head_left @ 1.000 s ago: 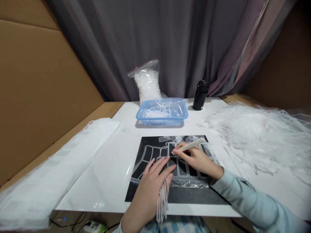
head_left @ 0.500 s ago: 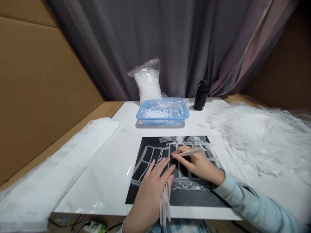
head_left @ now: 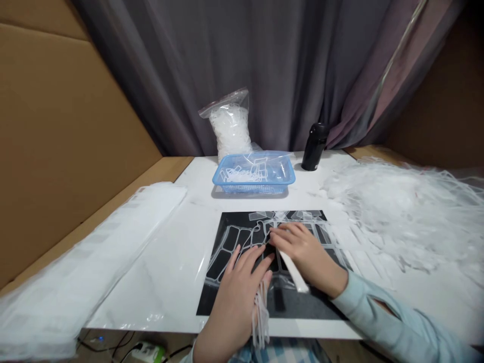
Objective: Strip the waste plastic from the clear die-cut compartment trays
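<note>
We see a white table [head_left: 196, 196] carrying a black mat [head_left: 295, 305] up front, a blue basket [head_left: 253, 176], a clear bag of plastic pieces [head_left: 230, 126] and a black bottle [head_left: 313, 147] behind, white sheets [head_left: 94, 262] stacked left, and a heap of plastic offcuts [head_left: 397, 212] right.

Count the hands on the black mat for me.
2. The left hand lies flat near the middle of the black mat, clear strips trailing from under it; the right hand, just right of it, grips a pale stick. No other hands show.
</note>
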Tool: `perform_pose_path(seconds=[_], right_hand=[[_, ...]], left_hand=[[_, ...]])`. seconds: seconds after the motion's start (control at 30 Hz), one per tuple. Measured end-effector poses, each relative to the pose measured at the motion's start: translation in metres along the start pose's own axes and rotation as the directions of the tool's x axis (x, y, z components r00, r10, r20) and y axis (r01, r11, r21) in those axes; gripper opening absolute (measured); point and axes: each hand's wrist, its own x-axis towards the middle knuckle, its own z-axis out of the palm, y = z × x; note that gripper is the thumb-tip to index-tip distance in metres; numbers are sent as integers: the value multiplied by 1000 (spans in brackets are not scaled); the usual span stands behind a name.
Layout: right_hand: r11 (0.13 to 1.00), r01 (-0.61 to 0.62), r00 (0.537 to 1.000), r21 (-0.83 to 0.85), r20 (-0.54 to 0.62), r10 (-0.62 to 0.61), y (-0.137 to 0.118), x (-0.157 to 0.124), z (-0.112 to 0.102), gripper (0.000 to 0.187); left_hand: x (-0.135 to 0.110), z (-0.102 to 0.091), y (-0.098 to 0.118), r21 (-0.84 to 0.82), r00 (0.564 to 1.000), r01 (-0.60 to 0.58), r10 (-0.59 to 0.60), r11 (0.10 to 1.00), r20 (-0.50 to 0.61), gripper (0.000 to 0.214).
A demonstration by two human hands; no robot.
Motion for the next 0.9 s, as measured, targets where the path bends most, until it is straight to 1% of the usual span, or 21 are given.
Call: perform_pose_path(seconds=[0.07,0.1,0.13,0.2,0.23,0.27,0.37,0.4,0.43,0.5,0.53,0.57,0.6,0.63,0.67,0.7,0.73,0.77,0.8,0.87,0.9], right_hand=[[994,-112,991,11,-71,112,16,-1,-6,18],[983,-183,977,33,-103,185,26,-1,-9,19],[966,-252,951,56,-173,258,35,-1,-11,19],[921,-382,869,73,-311,385,50,-2,-16,20],[901,-427,827,76,-370,423,56,-2,-18,21],[885,-460,795,77,-409,449,60,-3,-19,22],[861,-501,738,89,-475,479,67,-4,-25,25],[851,-516,711,98,-504,489,68,-4,-28,26],[836,-537,669,115,-545,505,69,-4,-30,26],[795,-573,563,197,-610,557,70,-2,-35,27],[772,-574,526,272,-601,602,70,-1,-37,27],[745,-555,518,370,-547,658,68,0,-37,28],[706,-519,551,481,-444,707,64,2,-37,29],[650,-474,620,594,-299,726,60,4,-37,30],[572,-431,705,698,-134,696,54,6,-36,31],[475,-401,785,784,26,619,47,8,-35,31],[374,-385,845,844,159,511,40,9,-33,31],[279,-384,882,880,260,394,33,10,-31,31],[195,-393,898,899,331,289,27,11,-29,29],[73,-422,901,904,409,142,18,10,-25,27],[39,-432,899,901,426,100,15,10,-23,26]], left_hand=[[0,0,-1,0,1000,1,-1,1000,7,35],[0,0,-2,-2,1000,3,-3,1000,9,36],[0,0,-2,-4,1000,5,-5,1000,14,36],[0,1,-3,-6,1000,5,-5,1000,15,37],[0,1,-4,-7,1000,4,-4,1000,12,37],[0,2,-4,-8,1000,3,-3,1000,3,36],[-1,6,-6,-13,1000,-3,3,1000,-28,35],[-1,7,-7,-17,999,-3,3,1000,-32,35],[-1,7,-7,-21,999,-3,3,1000,-38,35],[-1,7,-6,-32,999,-5,4,999,-40,35],[0,6,-6,-40,999,-7,5,999,-47,34],[0,4,-6,-53,998,-9,6,999,-59,33],[0,3,-5,-70,997,-11,6,998,-82,31],[0,1,-5,-92,993,-10,-1,996,-119,28],[0,-1,-5,-120,986,-2,-19,993,-167,26],[0,-2,-5,-155,973,12,-47,988,-225,24],[-1,-3,-5,-194,955,34,-89,980,-283,23],[-2,-4,-5,-239,932,66,-145,969,-332,23],[-3,-4,-6,-293,909,105,-211,950,-360,25],[-6,-5,-6,-411,876,187,-341,892,-341,31],[-7,-5,-6,-469,869,220,-390,855,-304,32]])
